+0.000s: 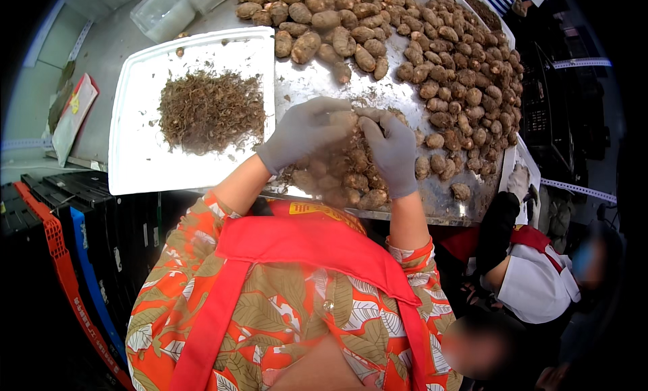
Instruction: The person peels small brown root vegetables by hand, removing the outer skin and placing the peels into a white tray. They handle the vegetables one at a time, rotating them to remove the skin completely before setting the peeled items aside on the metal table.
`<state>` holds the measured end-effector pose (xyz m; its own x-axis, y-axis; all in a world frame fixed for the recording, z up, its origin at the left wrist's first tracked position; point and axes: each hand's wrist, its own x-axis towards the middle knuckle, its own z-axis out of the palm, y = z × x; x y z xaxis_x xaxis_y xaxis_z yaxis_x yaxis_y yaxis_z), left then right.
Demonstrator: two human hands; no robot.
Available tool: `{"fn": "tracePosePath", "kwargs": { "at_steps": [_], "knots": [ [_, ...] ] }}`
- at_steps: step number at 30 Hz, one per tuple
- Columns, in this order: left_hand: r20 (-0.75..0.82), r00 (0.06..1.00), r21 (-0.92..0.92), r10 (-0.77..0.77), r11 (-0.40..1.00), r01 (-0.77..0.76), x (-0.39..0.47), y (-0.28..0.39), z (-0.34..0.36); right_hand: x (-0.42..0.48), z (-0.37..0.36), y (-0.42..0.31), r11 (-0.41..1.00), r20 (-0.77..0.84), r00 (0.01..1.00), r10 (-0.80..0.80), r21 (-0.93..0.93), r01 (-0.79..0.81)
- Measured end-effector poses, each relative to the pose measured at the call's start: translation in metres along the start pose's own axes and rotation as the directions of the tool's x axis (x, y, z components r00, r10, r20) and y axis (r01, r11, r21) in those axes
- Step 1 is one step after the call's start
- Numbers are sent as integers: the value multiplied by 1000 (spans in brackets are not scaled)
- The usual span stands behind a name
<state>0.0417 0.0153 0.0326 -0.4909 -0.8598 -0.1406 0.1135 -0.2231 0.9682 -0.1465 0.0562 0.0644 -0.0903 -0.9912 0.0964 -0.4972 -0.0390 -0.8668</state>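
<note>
My left hand (311,130), in a grey glove, grips a small brown taro corm (343,119) over the metal table (316,82). My right hand (389,143), gloved alike, has its thumb and fingertips pinched together at the corm's right end; whether they grip a bit of its skin cannot be made out. Beneath both hands, close to the table's front edge, lies a heap of rough corms (357,181). To the left of my hands, a white foam tray (129,117) bears a pile of brown fibrous peelings (210,112).
Larger piles of corms lie at the back (324,21) and right (466,82). Clear plastic containers (163,13) stand at the back left. Black crates (111,213) are stacked at the lower left. At the right a co-worker's gloved hand (518,182) is over another white tray (526,155).
</note>
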Motion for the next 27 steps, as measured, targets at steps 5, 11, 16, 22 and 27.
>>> {"fn": "tracePosePath", "kwargs": {
  "at_steps": [5, 11, 16, 22, 27],
  "knots": [
    [1, 999, 28, 38, 999, -38, -2, 0, 3, 7, 8, 10, 991, -113, 993, -32, -136, 16],
    [-48, 995, -68, 89, 993, -92, 2, -1, 3, 1, 4, 28, 996, -36, 996, 82, 50, -81],
    [-84, 961, 276, 263, 933, -231, 4, -10, 3, -4, 7, 5, 996, -38, 997, 62, 67, -59],
    [-46, 879, 468, 475, 787, -402, 5, -18, 3, -8, 15, 3, 1000, -51, 999, 12, -2, -12],
    [-37, 853, 525, 521, 736, -427, 4, -18, 6, -9, 20, 6, 988, -114, 987, -114, -117, 101]
  ]
}}
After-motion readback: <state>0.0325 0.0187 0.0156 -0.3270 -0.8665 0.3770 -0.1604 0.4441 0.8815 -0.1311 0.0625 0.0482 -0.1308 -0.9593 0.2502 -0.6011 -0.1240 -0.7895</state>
